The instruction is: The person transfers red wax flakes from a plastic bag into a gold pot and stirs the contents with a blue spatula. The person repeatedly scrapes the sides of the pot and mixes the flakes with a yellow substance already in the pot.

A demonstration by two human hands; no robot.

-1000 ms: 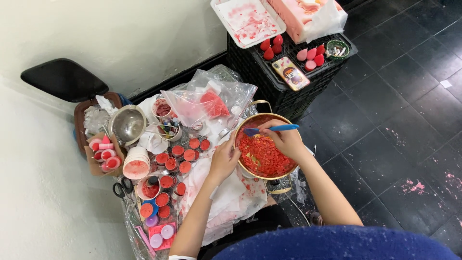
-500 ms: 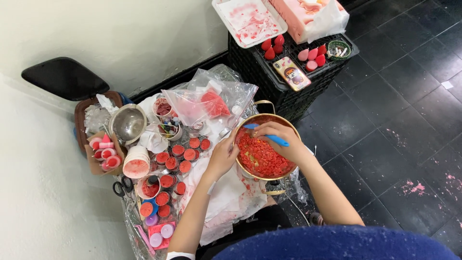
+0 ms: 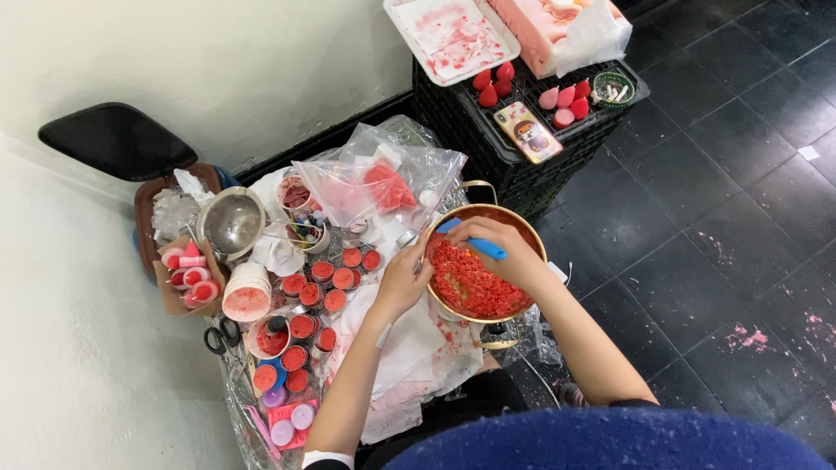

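A copper pot [image 3: 528, 238] with two handles holds a mass of red chunks [image 3: 470, 285]. My right hand [image 3: 501, 248] is over the pot, closed on a blue-handled tool [image 3: 470, 241] whose end dips toward the red chunks. My left hand [image 3: 402, 280] rests against the pot's left rim, fingers curled on it. Left of the pot stand several small round jars filled with red [image 3: 324, 285].
A clear plastic bag with red pieces [image 3: 383, 184] lies behind the pot. A metal bowl [image 3: 231, 222], a white cup [image 3: 247, 294], scissors [image 3: 222, 333] and stained paper [image 3: 409, 348] crowd the left. A black crate [image 3: 496, 157] holds a white tray [image 3: 450, 35], a phone [image 3: 528, 132] and red drop-shaped pieces.
My right hand has swung the blue tool from the pot's far right rim toward the left and down into the red chunks. My left hand stays on the rim.
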